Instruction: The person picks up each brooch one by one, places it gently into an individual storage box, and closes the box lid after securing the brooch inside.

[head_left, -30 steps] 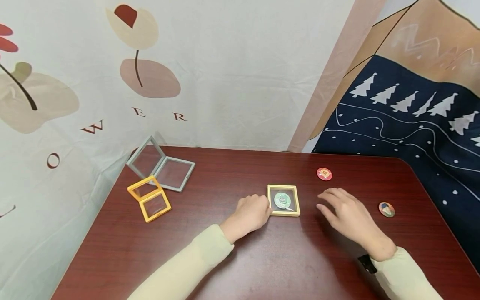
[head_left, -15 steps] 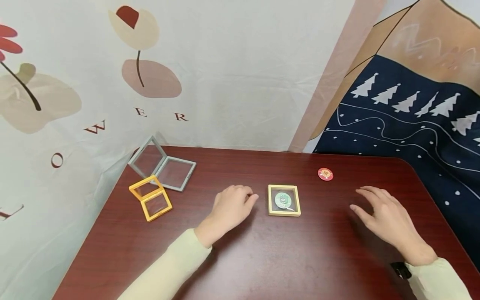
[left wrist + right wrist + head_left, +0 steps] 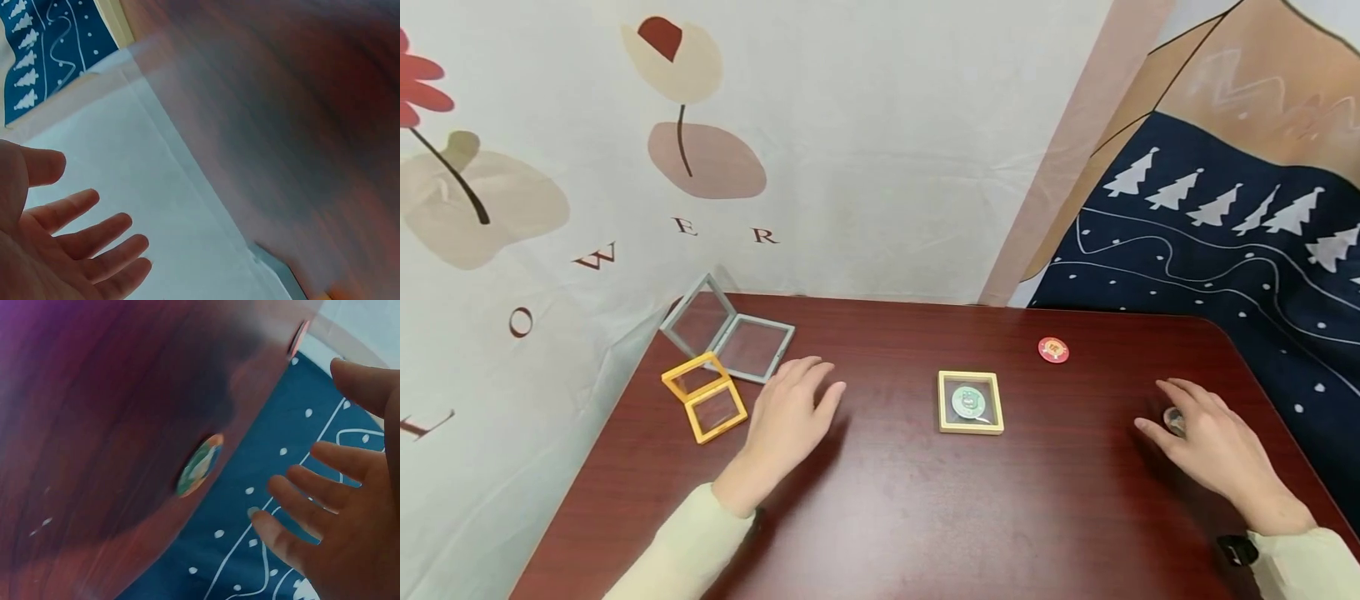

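Note:
My right hand (image 3: 1217, 446) hovers at the right of the table, fingers apart, over a round multicoloured badge (image 3: 1174, 422) that it partly hides. In the right wrist view that badge (image 3: 201, 465) lies apart from the spread fingers (image 3: 281, 540). At the left, my left hand (image 3: 786, 421) is empty, its fingers extended beside an open grey display frame (image 3: 752, 346) and an open yellow display frame (image 3: 715, 412). Between both hands lies a closed pale yellow display frame (image 3: 970, 428), with a round green badge (image 3: 968, 402) behind its clear film.
A red round badge (image 3: 1053, 350) lies toward the back right of the dark wood table (image 3: 895, 517). A pale printed cloth (image 3: 880, 167) hangs along the back edge, and a navy tree-patterned cloth (image 3: 1217, 250) hangs at the right.
My left hand has let go of the pale yellow frame and moved left, its fingers opening. My right hand has moved right, over the multicoloured badge.

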`<act>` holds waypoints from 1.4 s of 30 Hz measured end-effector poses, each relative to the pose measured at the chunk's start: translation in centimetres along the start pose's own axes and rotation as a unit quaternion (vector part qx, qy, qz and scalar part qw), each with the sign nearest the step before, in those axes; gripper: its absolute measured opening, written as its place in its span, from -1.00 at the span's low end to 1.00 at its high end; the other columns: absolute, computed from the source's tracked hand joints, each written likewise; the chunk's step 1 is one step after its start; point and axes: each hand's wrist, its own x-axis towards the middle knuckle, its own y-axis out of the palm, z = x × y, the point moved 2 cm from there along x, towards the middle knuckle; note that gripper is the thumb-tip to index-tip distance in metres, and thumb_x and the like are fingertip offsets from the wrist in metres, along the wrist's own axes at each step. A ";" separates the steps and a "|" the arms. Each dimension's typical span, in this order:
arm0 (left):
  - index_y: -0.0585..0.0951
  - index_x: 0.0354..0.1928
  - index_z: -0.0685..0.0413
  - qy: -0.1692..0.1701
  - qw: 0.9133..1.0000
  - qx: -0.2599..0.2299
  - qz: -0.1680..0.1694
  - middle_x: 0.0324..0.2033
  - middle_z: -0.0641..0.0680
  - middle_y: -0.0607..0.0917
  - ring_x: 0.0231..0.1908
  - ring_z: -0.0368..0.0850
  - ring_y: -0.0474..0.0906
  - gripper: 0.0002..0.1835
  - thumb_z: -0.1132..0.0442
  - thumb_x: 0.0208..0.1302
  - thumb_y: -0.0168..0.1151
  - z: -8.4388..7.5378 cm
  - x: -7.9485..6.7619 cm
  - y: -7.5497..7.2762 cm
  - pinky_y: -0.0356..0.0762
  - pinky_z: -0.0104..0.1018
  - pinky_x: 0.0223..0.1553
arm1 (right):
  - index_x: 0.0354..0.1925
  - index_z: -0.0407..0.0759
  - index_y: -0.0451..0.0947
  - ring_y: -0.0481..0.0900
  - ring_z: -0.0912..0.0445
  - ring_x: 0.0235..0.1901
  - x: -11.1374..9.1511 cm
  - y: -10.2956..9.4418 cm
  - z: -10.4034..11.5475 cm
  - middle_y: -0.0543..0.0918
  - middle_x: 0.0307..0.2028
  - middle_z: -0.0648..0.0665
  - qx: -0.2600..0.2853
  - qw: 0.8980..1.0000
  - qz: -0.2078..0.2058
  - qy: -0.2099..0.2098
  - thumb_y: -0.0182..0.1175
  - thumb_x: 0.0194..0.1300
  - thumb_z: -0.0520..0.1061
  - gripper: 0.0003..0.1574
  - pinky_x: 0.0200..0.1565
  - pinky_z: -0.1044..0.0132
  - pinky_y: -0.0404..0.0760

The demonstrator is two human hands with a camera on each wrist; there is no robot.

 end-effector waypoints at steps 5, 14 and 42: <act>0.68 0.20 0.25 -0.025 1.000 0.004 -0.001 0.23 0.30 0.64 0.31 0.28 0.49 -0.54 0.05 0.46 0.30 1.6 -0.6 -1.2 0.37 0.25 0.31 | 0.43 -0.51 0.23 0.30 -0.58 0.23 -0.3 0.1 -1.6 0.32 0.33 -0.62 0.004 0.999 0.035 0.032 0.37 0.38 0.23 0.07 0.17 -0.54 0.27; 0.68 0.15 0.30 -0.042 0.999 0.027 -0.007 0.19 0.35 0.65 0.24 0.34 0.53 -0.54 0.05 0.44 0.31 4.0 -1.8 -2.4 0.40 0.30 0.25 | 0.40 -0.58 0.25 0.32 -0.61 0.18 -0.2 0.3 -2.8 0.32 0.28 -0.69 -0.004 0.992 0.099 0.079 0.24 0.42 0.39 0.16 0.05 -0.59 0.33; 0.76 -0.05 0.26 -0.146 0.986 0.075 0.018 -0.24 0.27 0.73 -0.21 0.32 0.59 -0.69 0.16 0.37 0.30 9.9 -4.8 -5.6 0.54 0.18 -0.40 | 0.12 -0.72 0.43 0.49 -0.50 -0.02 0.3 0.6 -4.3 0.49 -0.01 -0.68 -0.004 0.990 0.128 0.059 0.25 0.49 -0.08 -0.35 0.02 -0.47 0.43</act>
